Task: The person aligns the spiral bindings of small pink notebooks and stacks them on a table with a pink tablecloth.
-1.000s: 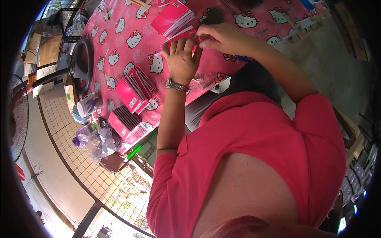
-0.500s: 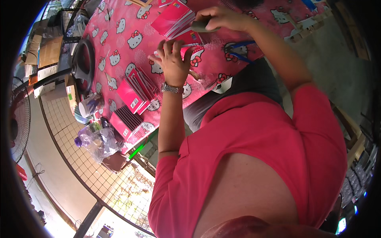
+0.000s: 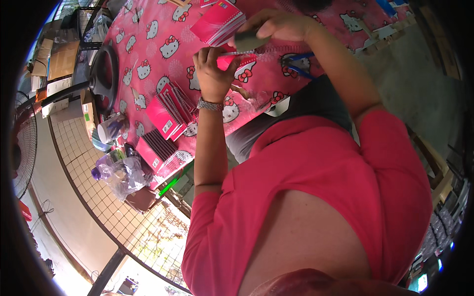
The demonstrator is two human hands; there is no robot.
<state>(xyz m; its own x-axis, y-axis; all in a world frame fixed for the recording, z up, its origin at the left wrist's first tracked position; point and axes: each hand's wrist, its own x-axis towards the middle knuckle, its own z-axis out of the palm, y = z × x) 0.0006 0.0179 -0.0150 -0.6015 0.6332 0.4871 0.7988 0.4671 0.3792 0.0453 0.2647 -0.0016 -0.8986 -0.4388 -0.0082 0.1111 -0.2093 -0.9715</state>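
Note:
At the table, my left hand (image 3: 216,74) has its fingers closed on the edge of a pink-red notebook (image 3: 228,61), mostly covered by that hand. Along the notebook's punched edge runs a thin wire coil (image 3: 286,49), its loose length stretching right across the tablecloth. My right hand (image 3: 286,25) grips a flat, dark olive pad (image 3: 251,42), whose lower edge is over the coil; whether they touch I cannot tell. Just beyond both hands lies a fanned stack of pink-red notebooks (image 3: 217,22). Blue-handled pliers (image 3: 298,69) rest near the table edge, below my right forearm.
Coil-bound notebooks (image 3: 168,113) are piled left of my left wrist, with another dark-coiled pile (image 3: 154,150) nearer me. A white tub (image 3: 106,132), a clear plastic bag (image 3: 126,177) and a black steering-wheel-shaped ring (image 3: 104,74) sit farther left. The patterned pink tablecloth (image 3: 148,69) covers the table.
The olive pad has turned and come down left toward the notebook edge in my right hand. My left hand's spread fingers have drawn together on the notebook.

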